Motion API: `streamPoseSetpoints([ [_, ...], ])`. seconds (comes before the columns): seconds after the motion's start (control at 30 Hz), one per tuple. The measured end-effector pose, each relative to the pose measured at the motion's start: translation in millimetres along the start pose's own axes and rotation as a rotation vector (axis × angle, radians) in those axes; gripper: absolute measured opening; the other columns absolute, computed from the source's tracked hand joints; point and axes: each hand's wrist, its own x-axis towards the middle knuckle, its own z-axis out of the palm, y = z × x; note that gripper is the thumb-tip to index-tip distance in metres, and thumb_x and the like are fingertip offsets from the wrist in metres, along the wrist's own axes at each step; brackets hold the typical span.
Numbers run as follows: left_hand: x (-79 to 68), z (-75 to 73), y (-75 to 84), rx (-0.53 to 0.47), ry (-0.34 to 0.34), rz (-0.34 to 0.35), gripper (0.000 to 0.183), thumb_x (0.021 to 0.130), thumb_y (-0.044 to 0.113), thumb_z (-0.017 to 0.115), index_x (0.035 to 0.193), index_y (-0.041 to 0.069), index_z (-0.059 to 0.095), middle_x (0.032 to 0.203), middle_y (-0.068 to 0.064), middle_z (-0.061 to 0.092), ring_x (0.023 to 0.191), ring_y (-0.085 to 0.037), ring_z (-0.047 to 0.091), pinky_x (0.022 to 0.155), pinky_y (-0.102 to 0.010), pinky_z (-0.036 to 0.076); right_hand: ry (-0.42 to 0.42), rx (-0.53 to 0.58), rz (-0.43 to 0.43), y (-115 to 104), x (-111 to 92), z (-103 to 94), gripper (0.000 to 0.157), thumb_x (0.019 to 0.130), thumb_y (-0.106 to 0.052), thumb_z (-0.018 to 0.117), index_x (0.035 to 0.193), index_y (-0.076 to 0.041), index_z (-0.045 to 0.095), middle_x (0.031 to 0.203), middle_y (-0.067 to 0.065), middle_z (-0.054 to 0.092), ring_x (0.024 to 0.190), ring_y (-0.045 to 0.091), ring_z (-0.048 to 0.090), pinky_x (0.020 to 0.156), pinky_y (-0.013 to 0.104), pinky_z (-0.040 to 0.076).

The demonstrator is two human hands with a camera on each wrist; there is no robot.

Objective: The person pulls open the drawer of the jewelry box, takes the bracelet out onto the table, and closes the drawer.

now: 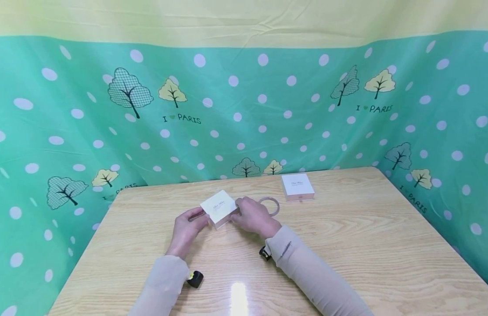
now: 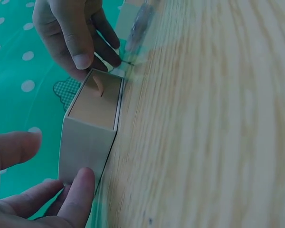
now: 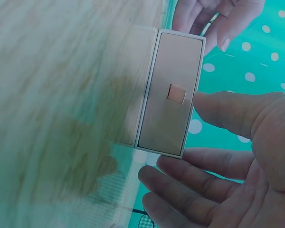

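Observation:
A small white gift box (image 1: 218,206) with a printed lid and pink drawer front (image 3: 171,95) sits at an angle on the wooden table, a little pull tab (image 3: 176,94) on its front. Its drawer looks closed. My left hand (image 1: 187,230) is at the box's left end; its fingertips (image 2: 84,178) touch the side while another digit stands clear. At the right end, my right hand (image 1: 255,215) holds the box between thumb (image 3: 218,107) and fingers. A pale bangle (image 1: 276,212) lies behind my right hand. Part of another ring (image 1: 195,216) shows beside my left fingers, mostly hidden.
A second white gift box (image 1: 298,186) stands at the back right of the wooden table (image 1: 366,237), its pink drawer front towards me. A green dotted curtain (image 1: 244,109) hangs behind and at both sides of the table. Black wrist cameras (image 1: 195,279) sit under the sleeves.

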Motion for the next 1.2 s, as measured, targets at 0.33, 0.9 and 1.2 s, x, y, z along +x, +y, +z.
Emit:
streamPoseSetpoints([
  [0.33, 0.0, 5.3, -0.3, -0.062, -0.03, 0.037, 0.051, 0.084, 0.007, 0.07, 0.13, -0.004, 0.052, 0.124, -0.024, 0.057, 0.109, -0.027, 0.06, 0.091, -0.032, 0.055, -0.017, 0.029, 0.005, -1.5, 0.0, -0.6, 0.026, 0.085, -0.026, 0.072, 0.102, -0.008, 0.065, 0.08, -0.003, 0.055, 0.067, 0.012, 0.052, 0.053, 0.023, 0.047],
  [0.9, -1.2, 5.4, 0.0, -0.006, -0.03, 0.027, 0.044, 0.089, 0.012, 0.065, 0.131, 0.0, 0.053, 0.126, -0.02, 0.056, 0.112, -0.028, 0.058, 0.091, -0.031, 0.055, -0.012, 0.003, -0.028, -4.5, -3.9, 0.9, 0.028, 0.086, -0.029, 0.07, 0.106, -0.011, 0.064, 0.076, -0.004, 0.06, 0.06, 0.011, 0.053, 0.048, 0.024, 0.046],
  [1.2, 0.1, 6.2, 0.4, 0.037, -0.026, 0.043, 0.044, 0.09, 0.006, 0.062, 0.133, -0.001, 0.052, 0.13, -0.021, 0.055, 0.116, -0.03, 0.057, 0.092, -0.036, 0.055, -0.02, -0.021, -0.046, -6.3, -4.7, 1.2, 0.027, 0.087, -0.027, 0.069, 0.108, -0.011, 0.064, 0.074, -0.003, 0.059, 0.06, 0.012, 0.053, 0.048, 0.024, 0.045],
])
